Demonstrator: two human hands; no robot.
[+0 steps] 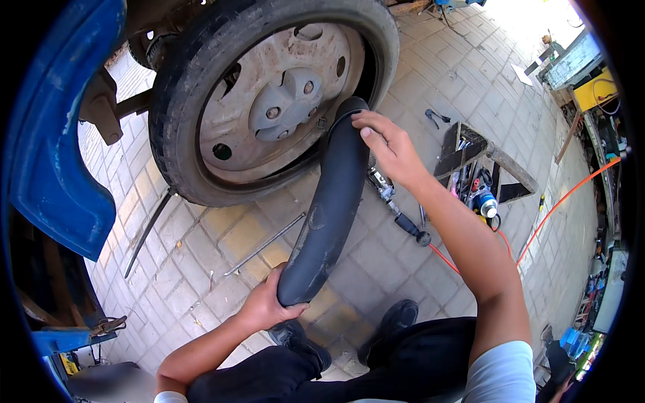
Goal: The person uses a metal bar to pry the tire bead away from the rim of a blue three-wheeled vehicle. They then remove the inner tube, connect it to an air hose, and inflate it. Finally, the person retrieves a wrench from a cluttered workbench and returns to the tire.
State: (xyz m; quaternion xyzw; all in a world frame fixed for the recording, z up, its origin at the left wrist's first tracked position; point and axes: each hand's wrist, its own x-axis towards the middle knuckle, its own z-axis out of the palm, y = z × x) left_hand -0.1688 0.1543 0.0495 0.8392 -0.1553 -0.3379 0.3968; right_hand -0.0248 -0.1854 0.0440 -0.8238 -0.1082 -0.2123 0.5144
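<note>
A black rubber inner tube (326,215), plump and curved, slants in front of me with its far end at the wheel's right side. My left hand (261,303) grips the near, lower end, thumb on one side and fingers on the other. At the far end, the curled fingers and thumb of my right hand (388,142) hold the tube's right edge. Beyond it stands a wheel with a worn black tyre (176,138) and a rusty, pale steel rim (228,107). A gap shows between tyre and rim; whether the tube enters it is hard to see.
A long metal bar (263,244) lies on the paving. Right of the tube are an air hose gun (405,224) with an orange hose (557,206), pliers (437,119) and a metal tool carrier (514,168) with a spray can (485,201). A blue vehicle panel (57,181) rises at left.
</note>
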